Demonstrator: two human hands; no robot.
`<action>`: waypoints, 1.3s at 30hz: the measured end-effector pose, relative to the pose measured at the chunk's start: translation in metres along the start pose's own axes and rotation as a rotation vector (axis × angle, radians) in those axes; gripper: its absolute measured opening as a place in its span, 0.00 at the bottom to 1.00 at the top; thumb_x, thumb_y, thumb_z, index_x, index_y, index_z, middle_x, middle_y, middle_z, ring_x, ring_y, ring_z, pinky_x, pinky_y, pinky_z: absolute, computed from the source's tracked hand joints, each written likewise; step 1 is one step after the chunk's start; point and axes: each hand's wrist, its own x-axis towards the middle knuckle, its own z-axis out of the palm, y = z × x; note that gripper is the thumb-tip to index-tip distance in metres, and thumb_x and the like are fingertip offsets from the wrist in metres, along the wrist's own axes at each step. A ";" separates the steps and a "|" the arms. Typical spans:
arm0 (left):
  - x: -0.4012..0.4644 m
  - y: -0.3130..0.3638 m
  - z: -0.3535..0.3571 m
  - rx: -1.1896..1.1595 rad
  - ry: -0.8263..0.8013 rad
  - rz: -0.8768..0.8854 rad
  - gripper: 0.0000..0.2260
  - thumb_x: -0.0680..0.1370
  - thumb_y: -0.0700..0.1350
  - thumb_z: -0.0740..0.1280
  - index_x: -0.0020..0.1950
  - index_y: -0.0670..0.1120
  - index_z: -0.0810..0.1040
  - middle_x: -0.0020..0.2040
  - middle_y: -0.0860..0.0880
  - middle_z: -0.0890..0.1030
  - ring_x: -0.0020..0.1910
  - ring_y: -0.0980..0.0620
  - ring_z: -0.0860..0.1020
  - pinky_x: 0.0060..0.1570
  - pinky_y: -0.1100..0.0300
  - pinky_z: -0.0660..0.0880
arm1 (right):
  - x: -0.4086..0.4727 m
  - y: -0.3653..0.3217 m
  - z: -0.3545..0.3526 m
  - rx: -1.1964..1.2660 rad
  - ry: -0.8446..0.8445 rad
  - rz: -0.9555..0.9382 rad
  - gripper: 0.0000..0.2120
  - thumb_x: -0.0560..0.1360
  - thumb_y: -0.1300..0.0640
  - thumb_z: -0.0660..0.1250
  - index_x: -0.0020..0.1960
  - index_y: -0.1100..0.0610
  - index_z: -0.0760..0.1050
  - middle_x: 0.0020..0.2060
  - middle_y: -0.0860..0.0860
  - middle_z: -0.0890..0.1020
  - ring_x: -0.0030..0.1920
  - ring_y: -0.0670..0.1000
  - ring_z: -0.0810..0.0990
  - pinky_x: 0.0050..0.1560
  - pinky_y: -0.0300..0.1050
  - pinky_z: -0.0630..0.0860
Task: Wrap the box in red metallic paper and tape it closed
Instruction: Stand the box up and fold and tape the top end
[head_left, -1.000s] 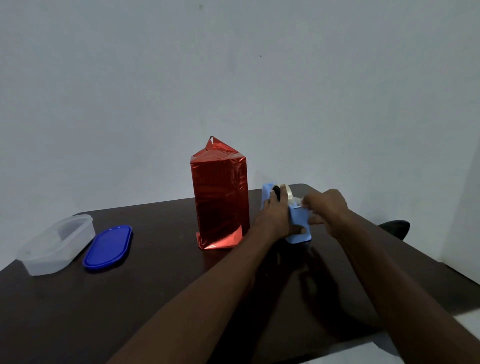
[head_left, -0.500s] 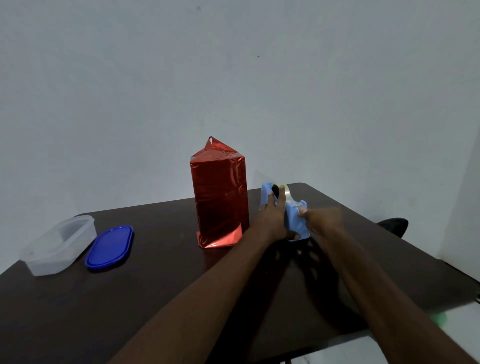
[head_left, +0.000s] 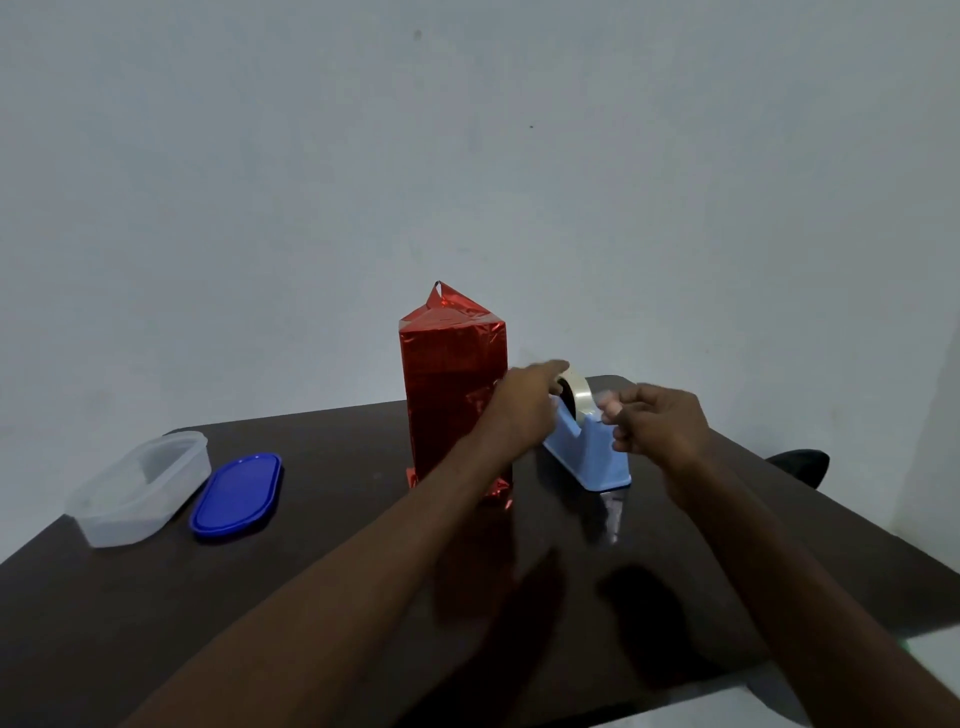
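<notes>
Upright on the dark table (head_left: 363, 597), the box (head_left: 452, 395) stood wrapped in red metallic paper, and both our hands were at the tape dispenser (head_left: 589, 457) just to its right.

We saw the paper at the top of the box gathered into a peak, with a small flap sticking out at its foot. Our left hand (head_left: 524, 410) lay flat, fingers straight, over the tape roll (head_left: 575, 395) and the near side of the blue dispenser, the forearm crossing in front of the box. Our right hand (head_left: 657, 423) had its fingers curled together at the dispenser's cutting end; the fingertips were blurred, so we could not tell whether they pinched tape. Well off to the left sat a clear plastic tub (head_left: 137, 488) with its blue lid (head_left: 236, 493) beside it.
</notes>
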 end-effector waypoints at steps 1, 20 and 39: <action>-0.002 0.002 -0.013 -0.035 0.038 0.008 0.21 0.76 0.29 0.60 0.68 0.39 0.76 0.53 0.38 0.82 0.50 0.42 0.83 0.54 0.49 0.80 | 0.000 -0.006 0.003 -0.018 -0.013 -0.023 0.04 0.77 0.66 0.69 0.48 0.66 0.82 0.38 0.58 0.82 0.33 0.50 0.76 0.33 0.38 0.76; -0.006 0.017 -0.168 -0.080 0.226 -0.020 0.15 0.68 0.37 0.77 0.51 0.44 0.79 0.35 0.47 0.85 0.34 0.53 0.83 0.40 0.59 0.80 | 0.023 -0.109 0.087 -0.056 -0.291 -0.338 0.04 0.75 0.65 0.70 0.44 0.60 0.83 0.30 0.53 0.83 0.25 0.44 0.74 0.26 0.35 0.73; 0.029 -0.027 -0.195 -0.373 0.165 -0.402 0.20 0.69 0.33 0.77 0.57 0.40 0.74 0.40 0.40 0.84 0.35 0.49 0.83 0.36 0.61 0.79 | 0.058 -0.079 0.136 -0.364 -0.017 -0.589 0.11 0.77 0.62 0.65 0.52 0.52 0.85 0.51 0.50 0.85 0.39 0.48 0.78 0.36 0.32 0.67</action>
